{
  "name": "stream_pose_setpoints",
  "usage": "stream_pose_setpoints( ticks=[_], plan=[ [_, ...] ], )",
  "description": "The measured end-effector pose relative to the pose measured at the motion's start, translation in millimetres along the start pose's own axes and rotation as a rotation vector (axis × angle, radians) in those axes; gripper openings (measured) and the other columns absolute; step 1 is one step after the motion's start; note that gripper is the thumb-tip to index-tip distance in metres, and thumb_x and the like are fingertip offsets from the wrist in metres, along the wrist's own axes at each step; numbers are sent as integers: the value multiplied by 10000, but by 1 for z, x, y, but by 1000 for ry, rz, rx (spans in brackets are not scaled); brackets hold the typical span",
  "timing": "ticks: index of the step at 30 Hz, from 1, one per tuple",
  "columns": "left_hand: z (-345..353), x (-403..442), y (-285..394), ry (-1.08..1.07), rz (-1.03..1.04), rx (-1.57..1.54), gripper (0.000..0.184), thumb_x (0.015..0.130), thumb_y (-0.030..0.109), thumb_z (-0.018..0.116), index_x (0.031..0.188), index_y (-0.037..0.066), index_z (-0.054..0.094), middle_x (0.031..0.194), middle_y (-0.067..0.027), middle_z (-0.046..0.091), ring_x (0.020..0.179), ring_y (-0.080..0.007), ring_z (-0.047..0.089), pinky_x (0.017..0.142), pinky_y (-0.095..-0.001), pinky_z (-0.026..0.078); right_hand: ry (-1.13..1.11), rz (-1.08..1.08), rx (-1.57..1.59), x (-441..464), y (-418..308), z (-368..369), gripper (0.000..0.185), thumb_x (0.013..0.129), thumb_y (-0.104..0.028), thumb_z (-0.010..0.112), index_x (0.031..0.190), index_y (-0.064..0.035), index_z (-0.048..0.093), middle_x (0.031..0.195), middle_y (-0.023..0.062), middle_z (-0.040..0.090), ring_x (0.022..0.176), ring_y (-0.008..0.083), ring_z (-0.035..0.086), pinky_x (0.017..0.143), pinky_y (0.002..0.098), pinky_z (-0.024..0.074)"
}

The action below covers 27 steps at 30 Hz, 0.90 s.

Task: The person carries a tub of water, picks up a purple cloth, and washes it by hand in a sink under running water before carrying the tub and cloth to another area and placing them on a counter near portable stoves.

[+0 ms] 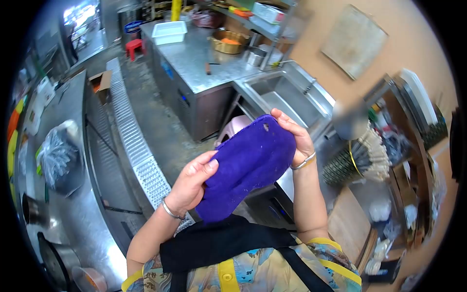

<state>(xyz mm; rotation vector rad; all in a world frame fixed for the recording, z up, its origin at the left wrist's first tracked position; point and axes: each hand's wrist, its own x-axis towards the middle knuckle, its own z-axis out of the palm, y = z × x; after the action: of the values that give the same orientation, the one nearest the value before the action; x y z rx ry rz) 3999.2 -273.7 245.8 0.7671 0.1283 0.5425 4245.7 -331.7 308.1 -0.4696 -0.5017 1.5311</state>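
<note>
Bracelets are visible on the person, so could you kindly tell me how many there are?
2: one silver bracelet is at the wrist of the left hand, another silver bracelet at that of the right hand; both hands hold the purple cloth.

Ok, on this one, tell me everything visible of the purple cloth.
The purple cloth looks soft and plush, like towelling, with rounded ends, shallow creases and scattered pale specks. A small pale patch near its upper edge may be a hole or a mark. It hangs slanted in the air before the person's torso, the left hand gripping its left edge, the right hand its upper right.
</note>
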Motion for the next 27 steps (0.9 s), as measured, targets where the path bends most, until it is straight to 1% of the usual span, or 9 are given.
stream_pose_setpoints(
  ticks=[5, 8, 15, 17, 19, 21, 23, 25, 27],
  plan=[
    [-35, 6, 49, 166, 60, -172, 350, 905, 166, 410, 1196, -29, 412, 1157, -104, 514, 1031, -169, 520, 900, -292, 408, 37, 118, 143, 89, 27, -24, 249, 847, -2, 434, 1088, 13, 492, 1017, 173, 569, 930, 259, 582, 824, 360, 486],
    [-79, 23, 65, 153, 39, -428, 357, 921, 199, 362, 1197, -21, 413, 1146, -112, 519, 1017, -200, 532, 885, -323, 433, 1, 173, 180, 138, 36, -31, 231, 860, -33, 443, 1079, 8, 505, 1023, 164, 569, 946, 259, 575, 833, 357, 480],
    [-122, 89, 124, 328, 67, -513, 359, 917, 234, 363, 1150, -23, 458, 1139, -168, 517, 1036, -278, 513, 913, -409, 408, 49, 191, 265, 244, 42, -29, 253, 838, -35, 498, 1083, 30, 494, 984, 126, 572, 907, 205, 577, 829, 312, 470],
    [-144, 109, 137, 279, 69, -491, 373, 915, 247, 352, 1149, -22, 461, 1140, -184, 512, 1045, -304, 502, 925, -427, 392, -139, 79, -57, 257, 57, -22, 319, 825, -61, 537, 1127, 26, 479, 1019, 84, 563, 969, 173, 538, 881, 303, 413],
    [-159, 129, 153, 253, 83, -483, 408, 906, 291, 359, 1148, -21, 463, 1137, -189, 514, 1040, -317, 503, 918, -433, 396, -332, 291, -386, 273, 75, -49, 488, 777, -119, 612, 1200, 31, 424, 1121, 73, 534, 1056, 149, 489, 938, 286, 352],
    [-170, 140, 181, 234, 82, -483, 461, 891, 349, 370, 1146, -23, 464, 1133, -198, 515, 1034, -336, 503, 919, -450, 390, -426, 443, -503, 278, 67, -57, 519, 751, -91, 636, 1203, 32, 414, 1141, 78, 517, 1030, 136, 498, 911, 267, 374],
    [-178, 149, 205, 250, 159, -424, 508, 885, 398, 351, 1138, -26, 470, 1119, -208, 521, 1029, -360, 502, 931, -470, 372, -245, 307, -424, 287, 56, -71, 505, 760, -95, 626, 1199, 32, 414, 1147, 102, 509, 1023, 160, 505, 904, 301, 388],
    [-182, 161, 219, 334, 179, -373, 476, 891, 372, 358, 1126, -22, 484, 1118, -199, 526, 1022, -337, 512, 912, -457, 392, -228, 188, -202, 299, 41, -70, 446, 813, -138, 580, 1191, 24, 407, 1161, 122, 488, 1020, 191, 511, 874, 364, 420],
    [-209, 180, 218, 271, 205, -445, 444, 891, 346, 373, 1110, -19, 498, 1104, -191, 538, 1006, -320, 525, 903, -443, 403, -136, 80, -97, 309, 36, -53, 387, 851, -157, 528, 1182, 14, 424, 1139, 123, 507, 1026, 199, 514, 865, 366, 429]
  ],
)
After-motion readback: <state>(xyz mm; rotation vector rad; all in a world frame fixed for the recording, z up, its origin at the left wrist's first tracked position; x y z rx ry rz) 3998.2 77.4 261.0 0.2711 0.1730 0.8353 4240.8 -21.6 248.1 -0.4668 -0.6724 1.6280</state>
